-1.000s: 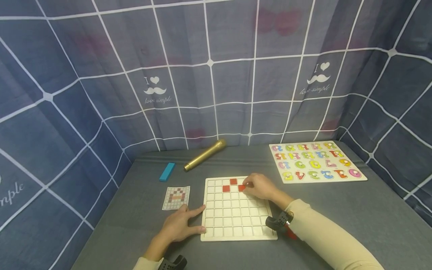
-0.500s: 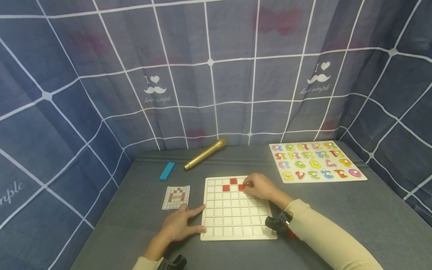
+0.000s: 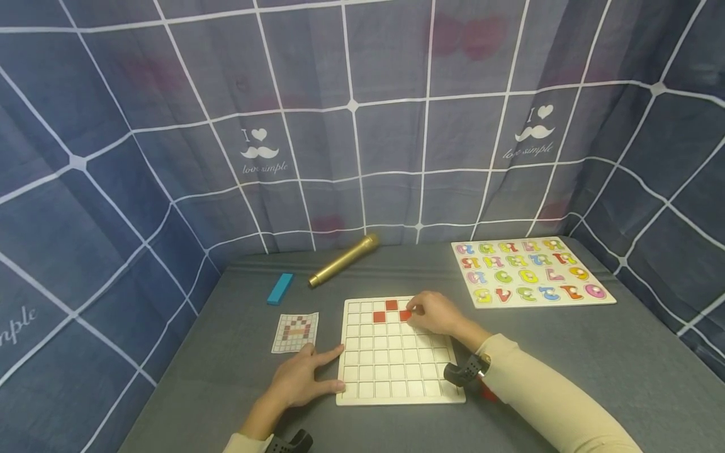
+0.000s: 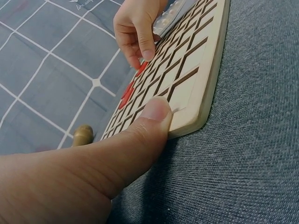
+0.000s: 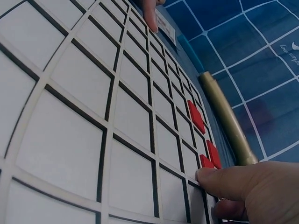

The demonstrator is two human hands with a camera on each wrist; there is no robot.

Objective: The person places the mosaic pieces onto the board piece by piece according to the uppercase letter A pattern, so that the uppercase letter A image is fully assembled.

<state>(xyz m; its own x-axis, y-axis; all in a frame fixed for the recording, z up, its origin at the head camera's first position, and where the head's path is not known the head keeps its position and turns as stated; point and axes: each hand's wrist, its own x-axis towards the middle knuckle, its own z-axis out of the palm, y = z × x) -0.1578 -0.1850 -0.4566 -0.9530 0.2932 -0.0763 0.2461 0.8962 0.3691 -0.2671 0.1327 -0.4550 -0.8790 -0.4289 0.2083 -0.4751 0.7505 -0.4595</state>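
A pale wooden grid board [image 3: 391, 371] lies flat on the dark cloth, its cells bare except near the far edge. Two red square tiles sit in cells there, one [image 3: 391, 305] in the far row and one [image 3: 379, 317] a row nearer. My right hand [image 3: 436, 313] pinches a third red tile [image 3: 404, 315] at the board, thumb against it in the right wrist view; its lower fingers are partly hidden. My left hand [image 3: 299, 376] touches the board's left edge with straight index finger and thumb, the thumb [image 4: 156, 109] at the near corner.
Left of the board lies a small pattern card [image 3: 295, 332]. Behind it are a blue block [image 3: 280, 289] and a gold microphone-shaped stick [image 3: 343, 260]. A number puzzle board [image 3: 532, 274] lies at the far right. Something red [image 3: 489, 393] shows partly under the right forearm. A checked curtain [image 3: 391, 138] surrounds the table.
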